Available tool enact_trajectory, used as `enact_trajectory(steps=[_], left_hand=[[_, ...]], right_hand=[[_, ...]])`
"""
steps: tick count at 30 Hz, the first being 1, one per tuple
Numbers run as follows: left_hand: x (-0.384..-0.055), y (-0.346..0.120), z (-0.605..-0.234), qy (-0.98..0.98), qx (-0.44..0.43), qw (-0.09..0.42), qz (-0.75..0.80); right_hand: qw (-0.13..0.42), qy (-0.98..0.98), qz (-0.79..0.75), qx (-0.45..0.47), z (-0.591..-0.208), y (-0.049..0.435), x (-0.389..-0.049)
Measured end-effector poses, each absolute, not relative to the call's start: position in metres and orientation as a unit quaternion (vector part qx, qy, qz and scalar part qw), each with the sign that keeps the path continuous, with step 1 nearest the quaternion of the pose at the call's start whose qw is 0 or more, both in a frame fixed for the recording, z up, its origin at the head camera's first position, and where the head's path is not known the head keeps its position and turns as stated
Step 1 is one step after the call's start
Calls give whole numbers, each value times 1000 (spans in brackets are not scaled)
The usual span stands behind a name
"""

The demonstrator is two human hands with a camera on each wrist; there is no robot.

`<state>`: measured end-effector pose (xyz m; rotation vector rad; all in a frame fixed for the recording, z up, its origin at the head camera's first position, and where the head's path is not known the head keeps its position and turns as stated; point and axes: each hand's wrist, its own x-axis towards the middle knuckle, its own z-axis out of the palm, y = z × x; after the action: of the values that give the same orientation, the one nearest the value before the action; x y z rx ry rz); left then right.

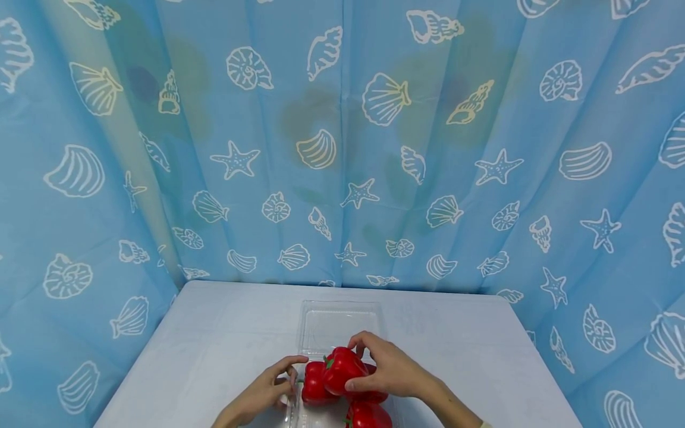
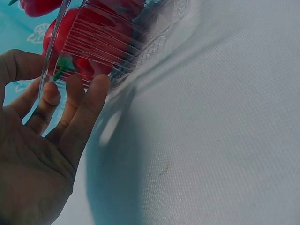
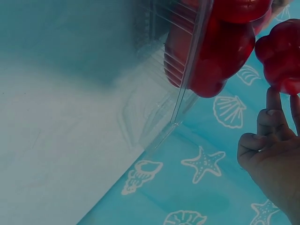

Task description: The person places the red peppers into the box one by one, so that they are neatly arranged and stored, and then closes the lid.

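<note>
My right hand [image 1: 393,365] holds a red bell pepper [image 1: 342,370] with a green stem between thumb and fingers. The pepper is raised over the clear plastic clamshell container [image 1: 293,410], whose lid lies folded back. Inside sit other red bell peppers: one on the left [image 1: 314,386] and one at the front [image 1: 370,416], with another partly hidden under the held one. At the container's left side, my left hand [image 1: 267,386] grips the edge. In the left wrist view its fingertips [image 2: 99,84] press the ribbed wall, close to a pepper's green stem [image 2: 63,68].
The open lid [image 1: 342,324] lies flat behind the container on the white-covered table [image 1: 230,327]. A blue curtain [image 1: 342,148] with white shell and starfish prints surrounds the table at the back and both sides.
</note>
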<state>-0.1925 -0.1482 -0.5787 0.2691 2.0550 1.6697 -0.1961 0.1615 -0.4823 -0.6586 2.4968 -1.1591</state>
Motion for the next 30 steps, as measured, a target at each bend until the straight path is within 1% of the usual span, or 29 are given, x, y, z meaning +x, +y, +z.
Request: enact_trajectory(steps=[8,22,26,30], left_hand=[[-193,-148,-579,749,96,240,610],[-193,-149,-581,747,92,238,614],[-193,-149,-583,747,95,234,615],[-193,-149,-583,749,98,228,614]], right_hand=[[179,864,-410,-232,-478,156,-192],[200,871,-377,-241,-476,144,-185],[202,873,-363,-256,-478,138,-182],[189,883,-329,-275,-481,133,-178]])
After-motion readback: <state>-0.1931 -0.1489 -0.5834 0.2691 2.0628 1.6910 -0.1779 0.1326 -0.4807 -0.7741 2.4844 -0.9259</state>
